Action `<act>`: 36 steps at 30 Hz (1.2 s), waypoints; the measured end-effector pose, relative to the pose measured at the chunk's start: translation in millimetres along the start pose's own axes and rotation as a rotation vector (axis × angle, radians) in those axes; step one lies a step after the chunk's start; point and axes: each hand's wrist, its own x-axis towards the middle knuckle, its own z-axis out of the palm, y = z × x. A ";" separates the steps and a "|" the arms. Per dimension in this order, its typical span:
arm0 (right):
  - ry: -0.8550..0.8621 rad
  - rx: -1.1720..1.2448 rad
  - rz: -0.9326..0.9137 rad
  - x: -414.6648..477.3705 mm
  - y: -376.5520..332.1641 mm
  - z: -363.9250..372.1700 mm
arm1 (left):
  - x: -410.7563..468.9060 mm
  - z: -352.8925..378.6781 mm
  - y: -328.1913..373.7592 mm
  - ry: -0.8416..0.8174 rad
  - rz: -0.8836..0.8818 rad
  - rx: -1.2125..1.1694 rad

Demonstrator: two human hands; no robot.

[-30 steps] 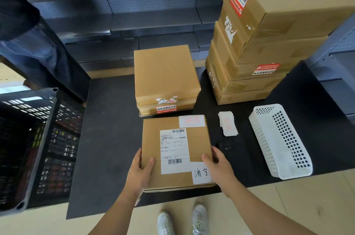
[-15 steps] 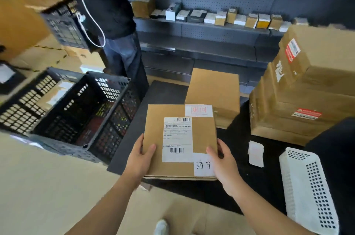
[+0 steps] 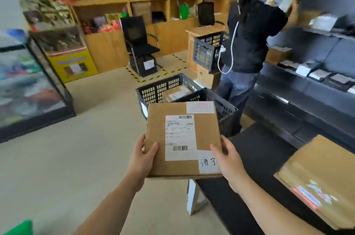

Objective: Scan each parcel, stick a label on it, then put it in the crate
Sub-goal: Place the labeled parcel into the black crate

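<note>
Parcel (image 3: 205,131) held between both hands: left hand (image 3: 143,158) clamps its left edge, right hand (image 3: 228,160) its right, thumbs on top. Black crate (image 3: 159,88) lies ahead of both hands.

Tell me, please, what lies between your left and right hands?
The parcel: in the head view the left hand and right hand hold its opposite sides.

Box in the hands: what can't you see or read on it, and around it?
Head view only.
- Small print on the parcel's shipping label: too small and blurred.
- Parcel's underside: hidden by the parcel itself.
- Inside of the near crate: blocked by the parcel.
- The cardboard box on the table: blurred, cut off by the right edge.
</note>
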 end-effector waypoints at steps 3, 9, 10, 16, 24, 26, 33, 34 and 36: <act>-0.108 -0.017 -0.033 34.1 -17.1 65.1 | 27.9 -54.0 4.5 0.116 0.004 -0.060; -0.237 0.016 -0.083 105.3 -48.4 202.9 | 99.9 -156.2 24.7 0.260 0.022 -0.155; -0.256 0.023 -0.090 115.8 -54.4 223.4 | 112.6 -171.4 30.6 0.278 0.021 -0.163; -0.326 0.041 -0.123 176.4 -87.5 328.4 | 186.3 -245.2 63.1 0.356 0.025 -0.165; -0.381 0.034 -0.130 281.7 -119.2 431.1 | 300.4 -302.4 101.3 0.394 0.050 -0.169; -0.384 0.041 -0.137 319.3 -126.9 451.6 | 343.5 -308.8 111.6 0.387 0.058 -0.160; -0.234 0.070 -0.057 467.9 -144.5 477.9 | 517.2 -282.5 157.1 0.275 0.060 -0.116; -0.192 0.085 -0.046 485.3 -147.1 475.4 | 539.1 -272.6 165.3 0.243 0.056 -0.101; -0.103 0.131 -0.019 515.3 -154.3 465.5 | 583.6 -251.2 180.0 0.171 0.043 -0.065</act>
